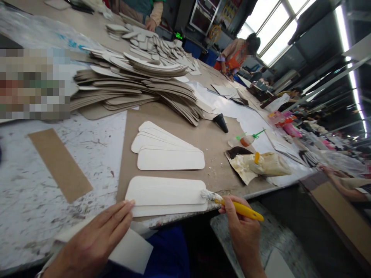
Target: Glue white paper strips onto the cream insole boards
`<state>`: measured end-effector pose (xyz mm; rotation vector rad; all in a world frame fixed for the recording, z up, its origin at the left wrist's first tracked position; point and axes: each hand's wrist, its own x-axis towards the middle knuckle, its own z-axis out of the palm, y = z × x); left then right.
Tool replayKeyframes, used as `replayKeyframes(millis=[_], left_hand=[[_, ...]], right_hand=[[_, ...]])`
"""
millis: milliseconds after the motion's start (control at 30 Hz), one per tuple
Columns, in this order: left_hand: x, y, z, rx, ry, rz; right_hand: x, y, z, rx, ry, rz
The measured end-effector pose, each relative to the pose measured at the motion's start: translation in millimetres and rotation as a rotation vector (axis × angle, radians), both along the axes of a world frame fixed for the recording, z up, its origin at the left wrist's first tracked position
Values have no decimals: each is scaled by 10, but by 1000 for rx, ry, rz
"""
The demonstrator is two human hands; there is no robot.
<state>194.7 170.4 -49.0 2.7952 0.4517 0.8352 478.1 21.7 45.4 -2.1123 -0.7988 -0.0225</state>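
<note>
My right hand [242, 227] grips a yellow-handled brush [232, 204]; its glue-caked bristles touch the right end of a white rounded strip [166, 193] lying on the brown card sheet [208, 135] near the table's front edge. My left hand [97, 239] lies flat with fingers stretched, fingertips pressing the strip's left end. A second white strip shows underneath it. Further back lies a fan of similar white strips [166, 148].
A big heap of grey-brown card pieces [130, 85] fills the back of the table. Glue bottles [246, 139], a glue pouch [266, 164] on smeared paper and a black nozzle [220, 122] lie right. A brown card strip [59, 164] lies left. Other people work beyond.
</note>
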Motion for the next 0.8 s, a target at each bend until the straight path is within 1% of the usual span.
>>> replayKeyframes(millis=[133,200,233,267,300,367,433,467,500,533,567,600,633,700,733,800], left_hand=[[-53,90,-37,-87,-24,-4],[-63,147,-22,-201,-79,13],[-61,175,17,-298,-105,28],[-54,201,85,-426,-122,52],[-41,223,183,-582,-130,87],[4,257,448,-980,-132,210],[67,269,742,-1366,-208,288],[100,266,870,-1557,-277,325],[129,255,973,-1718,-353,327],[152,237,1046,-1823,-437,328],[166,212,1088,-1917,-494,315],[172,182,1100,-1988,-532,298],[172,148,1089,-2045,-550,287],[164,71,1018,-2127,-543,265],[163,31,972,-2135,-535,258],[170,-47,893,-2092,-521,233]], right_hand=[[18,-5,-21,10,11,2],[55,-38,-42,-1,50,-25],[82,-61,-51,-12,79,-44],[114,-82,-58,-26,105,-64],[151,-96,-64,-33,123,-79],[218,-84,-71,20,139,-78],[234,5,-61,127,185,7],[205,78,-42,173,218,73],[145,164,-12,185,254,159],[53,258,29,161,285,249],[-65,356,77,117,315,331],[-202,455,127,55,350,412],[-349,555,170,15,399,465],[-629,746,219,-19,556,606],[-749,833,221,-30,605,680],[-934,977,189,-32,666,793]])
